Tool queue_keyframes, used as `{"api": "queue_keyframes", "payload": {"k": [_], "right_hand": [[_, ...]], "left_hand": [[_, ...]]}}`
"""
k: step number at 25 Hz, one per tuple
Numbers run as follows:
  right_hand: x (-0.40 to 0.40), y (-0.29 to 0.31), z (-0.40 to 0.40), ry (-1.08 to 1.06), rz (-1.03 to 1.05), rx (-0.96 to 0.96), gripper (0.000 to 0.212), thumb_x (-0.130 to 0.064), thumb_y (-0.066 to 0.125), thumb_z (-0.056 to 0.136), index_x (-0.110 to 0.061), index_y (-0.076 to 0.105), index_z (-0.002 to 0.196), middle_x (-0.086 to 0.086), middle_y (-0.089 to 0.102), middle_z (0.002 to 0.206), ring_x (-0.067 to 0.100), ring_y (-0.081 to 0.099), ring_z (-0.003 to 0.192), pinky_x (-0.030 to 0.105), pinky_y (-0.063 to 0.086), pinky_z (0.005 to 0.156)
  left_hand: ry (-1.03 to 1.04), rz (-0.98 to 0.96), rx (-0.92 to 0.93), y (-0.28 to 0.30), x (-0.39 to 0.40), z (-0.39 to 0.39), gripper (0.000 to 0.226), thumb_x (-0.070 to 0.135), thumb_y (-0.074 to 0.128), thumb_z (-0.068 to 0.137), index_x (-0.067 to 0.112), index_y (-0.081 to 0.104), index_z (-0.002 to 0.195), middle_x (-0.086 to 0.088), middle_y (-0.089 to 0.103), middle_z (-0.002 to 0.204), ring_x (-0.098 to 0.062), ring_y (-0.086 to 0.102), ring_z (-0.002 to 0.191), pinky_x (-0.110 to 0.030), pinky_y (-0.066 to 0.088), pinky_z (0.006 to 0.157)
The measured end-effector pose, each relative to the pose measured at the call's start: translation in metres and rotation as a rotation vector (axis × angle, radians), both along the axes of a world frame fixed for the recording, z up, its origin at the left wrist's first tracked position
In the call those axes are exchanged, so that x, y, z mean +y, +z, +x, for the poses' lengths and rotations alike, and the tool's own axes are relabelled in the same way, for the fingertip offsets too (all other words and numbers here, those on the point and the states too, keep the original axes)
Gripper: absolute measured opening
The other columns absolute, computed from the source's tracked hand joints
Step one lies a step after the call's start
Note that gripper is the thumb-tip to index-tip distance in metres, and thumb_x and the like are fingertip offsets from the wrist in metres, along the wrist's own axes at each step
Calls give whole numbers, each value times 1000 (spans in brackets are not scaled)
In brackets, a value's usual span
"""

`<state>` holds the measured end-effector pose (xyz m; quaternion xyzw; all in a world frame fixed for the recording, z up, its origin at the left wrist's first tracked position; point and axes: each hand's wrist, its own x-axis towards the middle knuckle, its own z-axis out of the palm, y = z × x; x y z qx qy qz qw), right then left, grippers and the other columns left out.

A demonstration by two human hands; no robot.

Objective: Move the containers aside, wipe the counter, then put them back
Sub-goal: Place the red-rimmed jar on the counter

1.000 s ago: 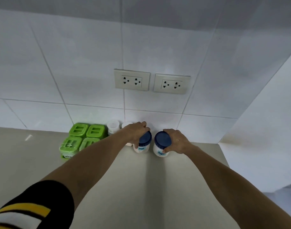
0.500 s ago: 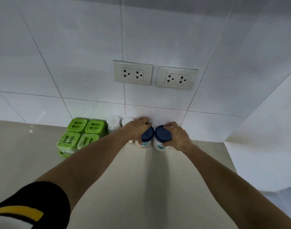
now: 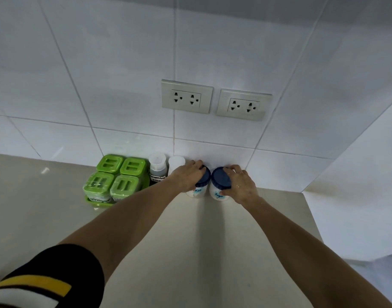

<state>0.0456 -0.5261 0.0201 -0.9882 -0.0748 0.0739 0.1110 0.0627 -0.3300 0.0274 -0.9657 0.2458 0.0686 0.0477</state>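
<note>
Seen from the head camera, a person's two bare arms reach from the bottom of the frame toward the tiled wall at centre, each hand on a blue-lidded jar standing on the beige table (image 3: 146, 252). The left hand (image 3: 188, 176) curls its fingers (image 3: 196, 165) over the lid of the jar labelled MSG (image 3: 198, 192), gripping it from above. The right hand (image 3: 240, 185) wraps its fingers (image 3: 233, 168) around the lid and side of the jar labelled Sugar (image 3: 219, 187). The two jars stand upright, just beside each other, close to the wall. Left of centre, four green-lidded containers (image 3: 114, 178) sit in a square cluster, with a clear dark-filled bottle (image 3: 157, 168) and a white-capped container (image 3: 176, 163) between them and the left hand. Two double wall sockets (image 3: 215, 100) are mounted above the jars. A black sleeve with a yellow stripe (image 3: 41, 283) fills the lower left corner.
</note>
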Motion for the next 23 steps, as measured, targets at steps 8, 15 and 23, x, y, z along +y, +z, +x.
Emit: {"api": "queue_keyframes", "payload": {"k": [8,15,23], "right_hand": [[51,7,-80,72,170,-136,70,-33,69,84,-20,38,145,-1,36,148,25,35,133,36,40,105],[186,-44,-189,285,369,20,53,-33,69,81,-21,55,130,-2,52,131,21,50,118,25,36,98],[356,-67,-254,399,452,216,72,-36,78,74,-20,48,138,2,49,140,22,46,128,28,35,105]], "left_hand": [[101,-516,-116,-21,60,-118,69,33,64,84,17,36,145,-6,38,146,-23,36,135,-35,35,111],[420,-594,-74,-105,207,-338,52,50,48,87,22,52,131,2,52,133,-16,47,123,-27,38,102],[767,-417,-154,-119,356,-458,63,54,24,96,14,45,140,-8,47,145,-26,42,135,-33,22,113]]}}
